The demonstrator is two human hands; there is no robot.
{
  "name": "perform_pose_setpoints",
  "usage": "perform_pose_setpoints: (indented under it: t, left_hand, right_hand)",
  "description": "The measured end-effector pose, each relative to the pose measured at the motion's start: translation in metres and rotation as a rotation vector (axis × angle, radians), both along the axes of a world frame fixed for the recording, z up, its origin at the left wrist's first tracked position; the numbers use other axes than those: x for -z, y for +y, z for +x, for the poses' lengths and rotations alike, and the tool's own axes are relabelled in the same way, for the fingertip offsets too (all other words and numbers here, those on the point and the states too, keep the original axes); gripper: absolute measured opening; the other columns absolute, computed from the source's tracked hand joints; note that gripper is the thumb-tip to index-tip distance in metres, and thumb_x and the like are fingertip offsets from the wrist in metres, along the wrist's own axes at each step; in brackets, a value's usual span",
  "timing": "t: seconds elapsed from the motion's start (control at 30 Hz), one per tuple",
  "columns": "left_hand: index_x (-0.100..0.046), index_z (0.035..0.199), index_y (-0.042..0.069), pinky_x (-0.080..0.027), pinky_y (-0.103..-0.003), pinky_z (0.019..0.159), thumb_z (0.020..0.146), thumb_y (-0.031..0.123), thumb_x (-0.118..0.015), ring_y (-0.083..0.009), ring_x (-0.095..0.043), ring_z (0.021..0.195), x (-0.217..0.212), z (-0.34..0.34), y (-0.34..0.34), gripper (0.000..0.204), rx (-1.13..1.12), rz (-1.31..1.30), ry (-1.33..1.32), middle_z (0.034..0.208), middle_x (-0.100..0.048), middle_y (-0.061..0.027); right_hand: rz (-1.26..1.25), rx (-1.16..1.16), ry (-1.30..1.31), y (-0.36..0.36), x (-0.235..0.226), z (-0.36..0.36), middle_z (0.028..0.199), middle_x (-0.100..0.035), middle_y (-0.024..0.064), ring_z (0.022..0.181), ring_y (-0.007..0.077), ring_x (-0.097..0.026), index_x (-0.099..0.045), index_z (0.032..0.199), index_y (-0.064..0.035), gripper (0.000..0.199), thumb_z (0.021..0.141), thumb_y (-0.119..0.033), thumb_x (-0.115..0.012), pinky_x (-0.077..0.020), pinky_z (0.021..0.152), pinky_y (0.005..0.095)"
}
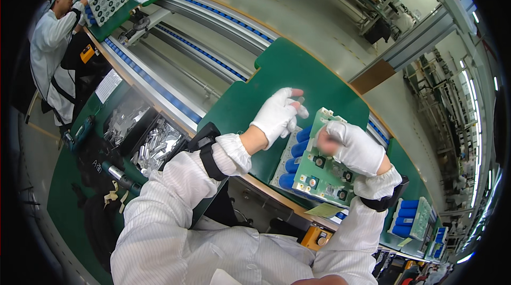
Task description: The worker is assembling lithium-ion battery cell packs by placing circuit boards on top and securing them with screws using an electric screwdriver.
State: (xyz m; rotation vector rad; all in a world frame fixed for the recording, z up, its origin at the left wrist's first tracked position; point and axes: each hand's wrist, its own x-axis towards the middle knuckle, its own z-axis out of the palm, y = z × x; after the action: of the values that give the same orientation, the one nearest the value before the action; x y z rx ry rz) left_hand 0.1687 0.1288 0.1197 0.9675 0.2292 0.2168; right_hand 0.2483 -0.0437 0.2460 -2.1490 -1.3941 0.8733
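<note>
A battery pack [302, 160] of blue cylindrical cells stands on the green bench, held between a pale green plate and a white one. My right hand [355, 149], in a white glove with bare fingertips, is over the pale green plate. Its fingers are curled together, and a blur hides what is between them. To the left of the pack, my left hand [275, 117], gloved the same way, is raised above the bench. Its thumb and forefinger come together around something small and greyish that I cannot make out.
Black bins [158, 144] of small metal strips lie left of my left forearm, near a powered screwdriver [121, 177]. A conveyor [154, 80] runs off to the far left, where a co-worker [56, 45] handles another pack. More blue-celled packs [409, 218] stand at the lower right.
</note>
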Motion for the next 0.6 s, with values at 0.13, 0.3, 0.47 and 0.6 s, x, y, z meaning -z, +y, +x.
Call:
perform_pose_setpoints:
  t: [0.13,0.3,0.47,0.6]
  left_hand:
    - [-0.051,0.116,-0.001,-0.033,-0.018,0.035,0.097,0.016,-0.055,-0.0053,-0.046,0.045,-0.011,-0.003,0.003,0.026,0.076,0.069,0.109,0.082,-0.064,-0.0085]
    - [-0.054,0.11,-0.002,-0.039,-0.018,0.038,0.096,0.016,-0.056,-0.0063,-0.052,0.048,0.001,0.004,-0.002,0.023,0.011,0.06,-0.001,0.084,-0.066,-0.0091]
    - [-0.056,0.105,-0.002,-0.042,-0.019,0.041,0.096,0.016,-0.057,-0.0069,-0.054,0.05,0.0,0.001,-0.002,0.02,0.062,0.088,-0.038,0.083,-0.066,-0.0086]
    - [-0.058,0.101,-0.001,-0.042,-0.018,0.04,0.096,0.017,-0.058,-0.0067,-0.055,0.05,-0.006,-0.003,-0.002,0.019,0.107,0.128,-0.037,0.081,-0.066,-0.0073]
  right_hand:
    - [-0.15,0.136,0.083,0.003,-0.009,-0.008,0.079,-0.065,0.0043,0.071,0.013,-0.06,-0.063,0.093,-0.0046,0.008,0.087,-0.008,-0.066,-0.0486,0.064,0.0282]
    - [-0.099,0.032,-0.006,0.003,0.0,-0.006,0.073,-0.065,0.005,0.065,0.0137,-0.059,-0.064,0.088,-0.004,0.009,0.083,-0.008,-0.07,-0.0478,0.06,0.0284]
    - [-0.135,0.009,-0.046,0.008,0.004,-0.01,0.071,-0.064,0.0079,0.065,0.0175,-0.059,-0.064,0.085,-0.0042,0.01,0.082,-0.01,-0.072,-0.0478,0.061,0.0301]
    - [-0.101,-0.042,-0.072,0.005,0.007,-0.008,0.072,-0.064,0.0097,0.065,0.0215,-0.06,-0.063,0.084,-0.0043,0.011,0.081,-0.011,-0.072,-0.0481,0.063,0.0325]
